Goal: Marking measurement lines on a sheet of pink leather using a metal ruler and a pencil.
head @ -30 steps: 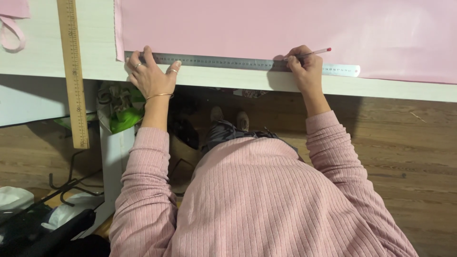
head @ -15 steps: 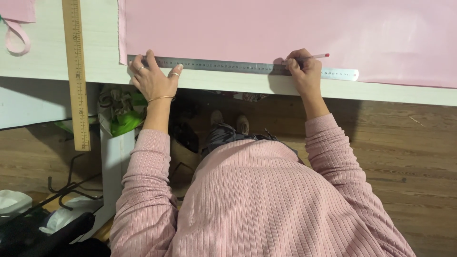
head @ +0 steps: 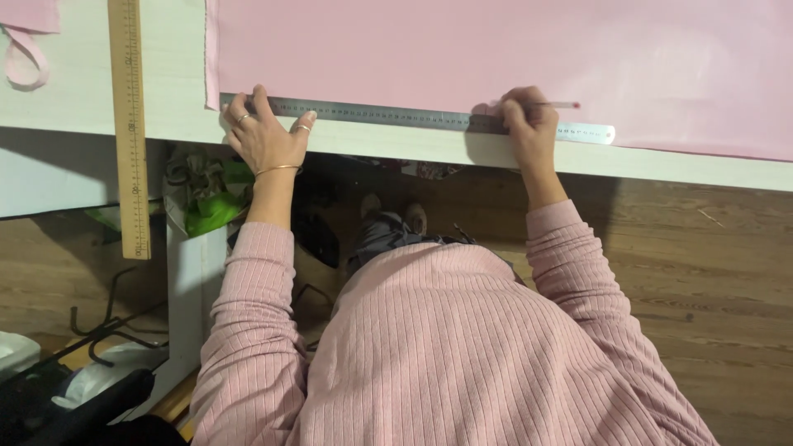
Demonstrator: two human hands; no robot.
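Pink fabric (head: 496,58) lies flat across the upper frame on a white table (head: 165,91), with a long steel ruler (head: 388,116) laid along its lower edge; a wooden yardstick (head: 130,132) hangs over the table edge at upper left. Left hand (head: 266,132) is spread flat, fingers pinning the ruler's left end. Right hand (head: 529,124) is closed round a thin red pencil (head: 557,105) at the ruler's upper edge, right of centre: marking step, judged mid-line; the ruler must not slip.

Hands on steel ruler (head: 396,116) — pink fabric (head: 496,58)
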